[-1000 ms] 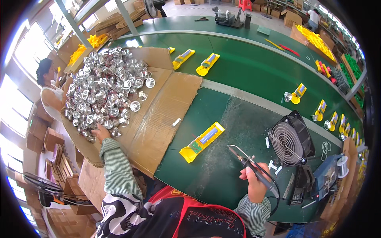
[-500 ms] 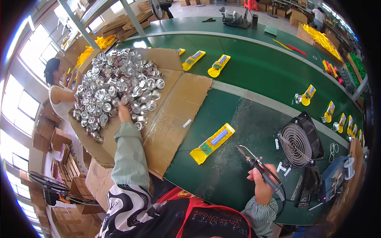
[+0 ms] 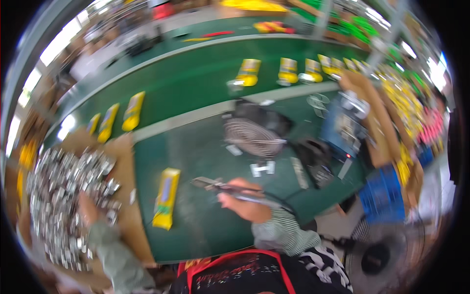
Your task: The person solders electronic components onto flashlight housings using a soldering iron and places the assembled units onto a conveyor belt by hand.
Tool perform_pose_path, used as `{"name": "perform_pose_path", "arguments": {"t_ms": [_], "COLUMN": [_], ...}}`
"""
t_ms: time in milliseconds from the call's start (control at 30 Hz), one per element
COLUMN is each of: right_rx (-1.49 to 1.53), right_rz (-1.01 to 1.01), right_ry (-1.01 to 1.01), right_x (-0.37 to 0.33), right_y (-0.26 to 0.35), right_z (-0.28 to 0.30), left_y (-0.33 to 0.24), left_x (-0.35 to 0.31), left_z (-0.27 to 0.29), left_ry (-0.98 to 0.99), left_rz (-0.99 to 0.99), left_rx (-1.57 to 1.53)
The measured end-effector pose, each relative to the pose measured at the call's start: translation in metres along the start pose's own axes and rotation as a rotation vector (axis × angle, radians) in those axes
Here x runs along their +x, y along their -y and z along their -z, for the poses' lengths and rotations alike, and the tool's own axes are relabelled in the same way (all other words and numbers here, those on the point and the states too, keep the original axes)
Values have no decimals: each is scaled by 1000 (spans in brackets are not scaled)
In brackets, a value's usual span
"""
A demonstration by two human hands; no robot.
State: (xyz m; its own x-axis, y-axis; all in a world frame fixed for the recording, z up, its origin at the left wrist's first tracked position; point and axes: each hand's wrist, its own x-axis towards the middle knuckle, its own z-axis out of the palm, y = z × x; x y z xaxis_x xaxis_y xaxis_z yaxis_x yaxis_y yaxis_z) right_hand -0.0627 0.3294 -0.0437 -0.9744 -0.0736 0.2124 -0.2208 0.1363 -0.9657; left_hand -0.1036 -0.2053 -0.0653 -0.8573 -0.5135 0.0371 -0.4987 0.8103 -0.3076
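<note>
My right hand (image 3: 247, 203) is closed round a soldering iron (image 3: 215, 185), its bent metal tip pointing left over the bench. To the left of the tip lies a yellow plastic housing (image 3: 166, 196) with a pale blue cell and a green circuit board in it. My left hand (image 3: 88, 208) reaches into a heap of small silvery reflector cups (image 3: 58, 196) in a cardboard box. Motion blur smears its fingers, so whether they grip a cup does not show.
A black fan with a round wire guard (image 3: 254, 137) stands beyond the iron. Right of it are a blue soldering station (image 3: 338, 120) and a cardboard sheet (image 3: 367, 117). More yellow housings (image 3: 249, 71) line the green belt behind. A blue crate (image 3: 382, 193) sits low at the right.
The whole view has swung to the right, and it is now blurred. The soldering iron stays in my right hand, and my left hand is still at the cups.
</note>
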Motion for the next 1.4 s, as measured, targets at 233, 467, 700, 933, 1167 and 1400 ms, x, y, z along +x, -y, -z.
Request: {"name": "perform_pose_path", "arguments": {"t_ms": [233, 467, 700, 933, 1167, 1400], "right_rx": [145, -22, -225, -283, -305, -297], "right_rz": [-118, 30, 137, 198, 225, 236], "right_ry": [66, -100, -122, -168, -168, -100], "right_x": [1, 0, 2, 4, 3, 0], "right_y": [7, -5, -9, -14, -14, -11], "right_z": [5, -4, -13, -19, -20, -17], "left_y": [49, 83, 65, 8, -3, -5], "left_x": [115, 287, 322, 287, 198, 140], "left_z": [47, -26, -67, -67, 5, 12], "left_ry": [-579, -465, -268, -108, -35, -21], "left_rz": [-294, -288, -445, -454, -576, -556], "left_rx": [-359, -181, -140, -178, -201, -39]}}
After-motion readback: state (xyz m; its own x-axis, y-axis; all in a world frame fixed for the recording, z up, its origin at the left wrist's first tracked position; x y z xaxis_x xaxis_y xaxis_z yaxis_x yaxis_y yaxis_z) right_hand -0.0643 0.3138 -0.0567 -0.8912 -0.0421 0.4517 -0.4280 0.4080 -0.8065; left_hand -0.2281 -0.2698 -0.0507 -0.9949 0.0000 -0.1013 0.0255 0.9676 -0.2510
